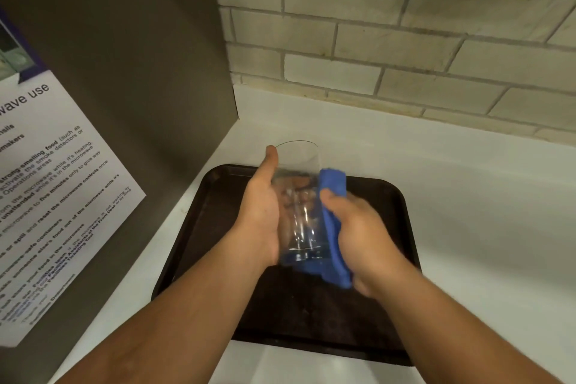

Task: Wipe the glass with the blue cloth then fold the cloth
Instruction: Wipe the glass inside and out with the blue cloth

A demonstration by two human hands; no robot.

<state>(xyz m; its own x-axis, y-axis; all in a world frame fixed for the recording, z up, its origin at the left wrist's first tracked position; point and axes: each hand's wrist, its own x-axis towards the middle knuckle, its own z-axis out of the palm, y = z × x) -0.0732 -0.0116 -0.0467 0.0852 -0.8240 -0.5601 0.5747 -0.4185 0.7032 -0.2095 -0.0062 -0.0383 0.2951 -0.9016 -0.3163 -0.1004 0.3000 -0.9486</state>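
A clear drinking glass (300, 196) is held above the dark tray (383, 206), tilted with its rim pointing away from me. My left hand (260, 212) wraps its left side, thumb up near the rim. The blue cloth (334, 224) is pressed against the glass's right side and runs down under its base. My right hand (358, 234) grips the cloth, fingers closed over it against the glass. Part of the cloth is hidden behind my right hand.
The tray lies on a white counter (467, 196) in a corner. A grey appliance side (124, 72) with a printed microwave notice (53, 196) stands at the left. A pale brick wall (389, 25) runs along the back.
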